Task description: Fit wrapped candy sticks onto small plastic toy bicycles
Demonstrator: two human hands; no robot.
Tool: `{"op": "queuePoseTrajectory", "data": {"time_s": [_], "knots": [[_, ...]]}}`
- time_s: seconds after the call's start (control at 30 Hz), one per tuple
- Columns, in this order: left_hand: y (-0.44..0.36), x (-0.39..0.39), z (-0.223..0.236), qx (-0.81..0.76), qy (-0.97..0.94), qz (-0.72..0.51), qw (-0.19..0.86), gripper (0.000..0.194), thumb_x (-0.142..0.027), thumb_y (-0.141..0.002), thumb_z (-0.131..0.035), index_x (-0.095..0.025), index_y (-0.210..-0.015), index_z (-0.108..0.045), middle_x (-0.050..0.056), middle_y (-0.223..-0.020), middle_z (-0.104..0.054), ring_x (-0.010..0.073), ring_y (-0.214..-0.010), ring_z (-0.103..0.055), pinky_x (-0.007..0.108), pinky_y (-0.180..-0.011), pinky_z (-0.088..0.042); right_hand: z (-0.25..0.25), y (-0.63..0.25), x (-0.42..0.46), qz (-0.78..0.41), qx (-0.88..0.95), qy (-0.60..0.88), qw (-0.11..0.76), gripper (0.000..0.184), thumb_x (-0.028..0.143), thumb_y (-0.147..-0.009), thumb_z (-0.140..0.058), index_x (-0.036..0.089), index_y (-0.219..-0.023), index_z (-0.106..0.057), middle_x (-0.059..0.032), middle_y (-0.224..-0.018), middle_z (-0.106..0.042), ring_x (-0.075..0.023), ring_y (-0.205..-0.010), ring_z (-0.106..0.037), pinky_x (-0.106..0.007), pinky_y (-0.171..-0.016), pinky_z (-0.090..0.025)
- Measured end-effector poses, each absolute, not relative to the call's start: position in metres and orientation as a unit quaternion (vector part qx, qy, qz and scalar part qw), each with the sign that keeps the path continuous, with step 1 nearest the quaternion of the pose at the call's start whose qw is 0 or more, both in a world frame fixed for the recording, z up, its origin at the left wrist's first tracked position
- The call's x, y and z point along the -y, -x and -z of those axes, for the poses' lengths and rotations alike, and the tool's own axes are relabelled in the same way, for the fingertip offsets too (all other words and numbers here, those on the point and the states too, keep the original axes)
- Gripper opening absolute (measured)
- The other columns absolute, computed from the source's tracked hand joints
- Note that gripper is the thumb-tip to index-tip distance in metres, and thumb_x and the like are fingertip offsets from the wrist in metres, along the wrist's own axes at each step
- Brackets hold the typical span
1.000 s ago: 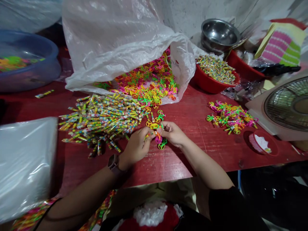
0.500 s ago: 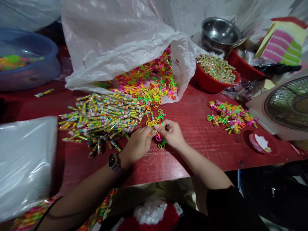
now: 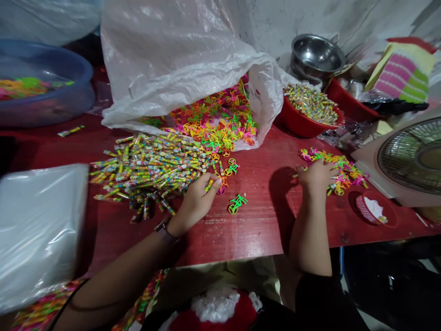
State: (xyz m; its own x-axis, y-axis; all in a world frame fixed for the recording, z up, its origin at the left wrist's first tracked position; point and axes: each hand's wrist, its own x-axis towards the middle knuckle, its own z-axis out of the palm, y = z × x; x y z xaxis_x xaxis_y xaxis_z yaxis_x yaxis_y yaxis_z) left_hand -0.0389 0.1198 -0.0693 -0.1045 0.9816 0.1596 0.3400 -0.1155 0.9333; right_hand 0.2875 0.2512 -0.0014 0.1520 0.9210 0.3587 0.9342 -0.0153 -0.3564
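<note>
My left hand (image 3: 198, 200), wearing a watch, is closed on a candy tube (image 3: 209, 185), a short stick in clear wrap with yellow and green bands. It rests at the right edge of a big heap of similar wrapped tubes (image 3: 155, 163). Just beyond its fingertips lie an orange and pink plastic toy bicycle (image 3: 222, 185) and a green one with yellow wheels (image 3: 231, 167). Another green toy bicycle (image 3: 237, 203) lies nearer me. My right hand (image 3: 314, 177) is over the small mixed pile of toy bicycles (image 3: 344, 172), fingers spread and slightly blurred.
Behind the heap a white plastic bag (image 3: 179, 87) spills toy bicycles. A red bowl (image 3: 299, 122) of wrapped tubes, a steel bowl (image 3: 317, 57) and a fan (image 3: 413, 151) stand right. Clear plastic bags (image 3: 41, 225) and a blue basin (image 3: 51, 108) are left.
My right hand has left my left hand and swung right to the small pile. Toy bicycles near my fingers have shifted. My left hand has drawn slightly left, now with a candy tube showing.
</note>
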Motion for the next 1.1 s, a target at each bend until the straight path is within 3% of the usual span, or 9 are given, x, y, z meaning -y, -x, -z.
{"op": "queuePoseTrajectory", "data": {"time_s": [0.07, 0.17, 0.23, 0.37, 0.47, 0.6, 0.77, 0.97, 1.1], "knots": [[0.037, -0.122, 0.071, -0.543, -0.567, -0.490, 0.380, 0.029, -0.047, -0.099, -0.056, -0.020, -0.090, -0.063, 0.002, -0.086, -0.069, 0.0194, -0.085, -0.064, 0.030, -0.079, -0.047, 0.015, -0.257, -0.246, 0.007, 0.703, 0.664, 0.256, 0.019, 0.014, -0.088, -0.065, 0.012, -0.105, -0.073, -0.0224, -0.110, -0.072, -0.0334, -0.110, -0.060, -0.055, -0.100, -0.041], [0.035, -0.125, 0.074, -0.518, -0.530, -0.508, 0.439, 0.027, -0.045, -0.097, -0.058, -0.020, -0.087, -0.060, 0.000, -0.077, -0.061, 0.0163, -0.074, -0.057, 0.029, -0.072, -0.045, 0.044, -0.194, -0.238, -0.056, 0.872, 0.456, 0.169, 0.050, 0.003, -0.086, -0.057, 0.024, -0.131, -0.068, -0.0114, -0.142, -0.064, -0.0292, -0.131, -0.052, -0.049, -0.107, -0.040], [0.034, -0.126, 0.075, -0.508, -0.490, -0.525, 0.475, 0.029, -0.045, -0.099, -0.052, -0.020, -0.087, -0.060, -0.002, -0.068, -0.050, 0.0146, -0.063, -0.047, 0.028, -0.063, -0.040, 0.063, -0.165, -0.238, -0.087, 0.914, 0.372, 0.135, 0.051, 0.004, -0.091, -0.052, 0.026, -0.136, -0.065, -0.0102, -0.151, -0.058, -0.0311, -0.138, -0.046, -0.052, -0.109, -0.039], [0.035, -0.124, 0.076, -0.489, -0.490, -0.523, 0.496, 0.031, -0.046, -0.101, -0.047, -0.019, -0.095, -0.063, -0.002, -0.068, -0.047, 0.0146, -0.063, -0.043, 0.029, -0.061, -0.037, 0.081, -0.156, -0.243, -0.201, 0.866, 0.390, 0.238, 0.030, 0.019, -0.101, -0.051, 0.020, -0.126, -0.067, -0.0133, -0.124, -0.071, -0.0271, -0.116, -0.059, -0.047, -0.103, -0.044], [0.036, -0.121, 0.076, -0.498, -0.546, -0.482, 0.470, 0.030, -0.046, -0.099, -0.054, -0.019, -0.112, -0.060, -0.002, -0.078, -0.055, 0.0144, -0.069, -0.049, 0.028, -0.066, -0.039, 0.080, -0.162, -0.237, -0.416, 0.731, 0.385, 0.380, 0.035, 0.042, -0.096, -0.067, 0.021, -0.122, -0.059, -0.0044, -0.093, -0.072, -0.0186, -0.082, -0.064, -0.033, -0.080, -0.051], [0.037, -0.118, 0.075, -0.520, -0.582, -0.476, 0.405, 0.023, -0.039, -0.095, -0.064, -0.022, -0.105, -0.053, -0.002, -0.083, -0.060, 0.0142, -0.075, -0.056, 0.026, -0.070, -0.041, 0.070, -0.156, -0.217, -0.634, 0.605, 0.312, 0.366, 0.044, 0.054, -0.081, -0.082, 0.020, -0.099, -0.061, 0.0017, -0.075, -0.067, -0.0128, -0.066, -0.062, -0.025, -0.067, -0.049], [0.038, -0.119, 0.069, -0.500, -0.599, -0.466, 0.417, 0.020, -0.040, -0.095, -0.063, -0.020, -0.100, -0.062, 0.001, -0.084, -0.064, 0.0170, -0.075, -0.059, 0.028, -0.068, -0.045, 0.061, -0.148, -0.202, -0.699, 0.546, 0.286, 0.361, 0.041, 0.046, -0.076, -0.089, 0.020, -0.098, -0.066, 0.0018, -0.080, -0.068, -0.0106, -0.067, -0.061, -0.023, -0.066, -0.050], [0.038, -0.119, 0.071, -0.492, -0.691, -0.402, 0.345, 0.034, -0.041, -0.105, -0.044, -0.018, -0.085, -0.060, 0.006, -0.093, -0.063, 0.0207, -0.090, -0.058, 0.034, -0.084, -0.046, 0.057, -0.147, -0.194, -0.715, 0.540, 0.277, 0.348, 0.037, 0.047, -0.078, -0.087, 0.019, -0.092, -0.067, 0.0016, -0.078, -0.067, -0.0100, -0.065, -0.059, -0.022, -0.064, -0.049], [0.038, -0.117, 0.076, -0.496, -0.696, -0.370, 0.365, 0.032, -0.040, -0.106, -0.041, -0.018, -0.090, -0.058, 0.005, -0.088, -0.065, 0.0194, -0.080, -0.058, 0.033, -0.076, -0.045, 0.055, -0.145, -0.188, -0.708, 0.563, 0.271, 0.330, 0.038, 0.048, -0.078, -0.087, 0.018, -0.091, -0.067, 0.0010, -0.079, -0.066, -0.0104, -0.068, -0.058, -0.023, -0.065, -0.047]]}}
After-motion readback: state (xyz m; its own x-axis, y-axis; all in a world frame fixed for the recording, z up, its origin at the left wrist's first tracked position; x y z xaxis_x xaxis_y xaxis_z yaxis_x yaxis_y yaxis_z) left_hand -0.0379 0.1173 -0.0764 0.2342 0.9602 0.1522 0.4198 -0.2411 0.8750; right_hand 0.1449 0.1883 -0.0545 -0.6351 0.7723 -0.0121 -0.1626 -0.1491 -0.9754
